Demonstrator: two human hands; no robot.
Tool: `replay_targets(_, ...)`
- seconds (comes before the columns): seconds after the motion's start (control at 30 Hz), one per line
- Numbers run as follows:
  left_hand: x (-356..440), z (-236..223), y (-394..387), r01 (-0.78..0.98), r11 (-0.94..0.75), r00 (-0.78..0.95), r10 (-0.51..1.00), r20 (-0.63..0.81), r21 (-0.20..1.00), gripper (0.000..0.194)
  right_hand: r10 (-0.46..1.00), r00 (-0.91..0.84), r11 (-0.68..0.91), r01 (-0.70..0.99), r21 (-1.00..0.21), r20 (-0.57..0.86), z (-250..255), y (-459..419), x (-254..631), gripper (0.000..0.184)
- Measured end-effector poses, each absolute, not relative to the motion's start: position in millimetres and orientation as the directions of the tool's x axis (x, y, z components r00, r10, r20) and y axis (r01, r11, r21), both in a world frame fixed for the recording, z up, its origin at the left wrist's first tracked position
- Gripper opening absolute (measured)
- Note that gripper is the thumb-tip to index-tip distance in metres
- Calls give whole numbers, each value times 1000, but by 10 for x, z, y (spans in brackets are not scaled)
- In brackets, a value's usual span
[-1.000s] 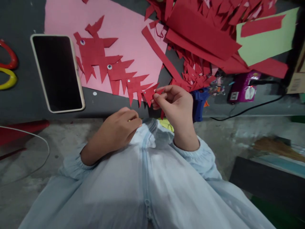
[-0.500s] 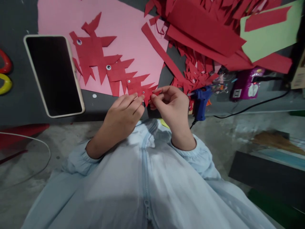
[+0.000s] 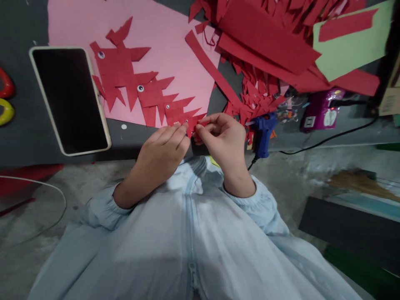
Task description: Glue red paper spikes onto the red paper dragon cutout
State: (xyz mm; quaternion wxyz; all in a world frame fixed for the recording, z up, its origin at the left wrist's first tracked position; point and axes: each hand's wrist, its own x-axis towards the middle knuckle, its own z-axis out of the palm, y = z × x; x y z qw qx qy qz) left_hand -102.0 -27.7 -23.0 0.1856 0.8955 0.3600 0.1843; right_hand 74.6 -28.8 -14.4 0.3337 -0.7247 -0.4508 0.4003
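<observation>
Several red folded-paper fish with googly eyes lie in a row from large to small on a pink sheet (image 3: 175,46). The large fish (image 3: 114,68) is farthest left, then a medium fish (image 3: 153,98) and a small one (image 3: 176,111). My left hand (image 3: 165,148) lies flat with fingers stretched out, its fingertips on the lower edge of the small fish. Beside it, my right hand (image 3: 223,135) is closed in a pinch on the tail end of the smallest red paper fish (image 3: 189,125). The fingers partly hide that fish.
A phone (image 3: 68,98) lies left, with red and yellow scissor handles (image 3: 5,112) beyond. To the right are a blue glue gun (image 3: 265,131), red paper scraps (image 3: 259,93), red sheets (image 3: 268,41), a green sheet (image 3: 353,50) and a purple power adapter (image 3: 321,110) with a cable.
Both hands stay nearly in place; the right fingers have shifted very slightly at the smallest fish. The whole view has drifted a little.
</observation>
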Motion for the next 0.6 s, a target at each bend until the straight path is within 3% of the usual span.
replay_targets(0.33, -954, -214, -281, 595, -670, 669, 719, 189, 443, 36, 925, 262, -366, 421, -830, -275, -108, -244, 746, 10)
replay_targets(0.6, -885, -174, -344, 665, -712, 671, 702, 240, 227, 35, 934, 223, -349, 389, -852, -281, -140, -283, 806, 16)
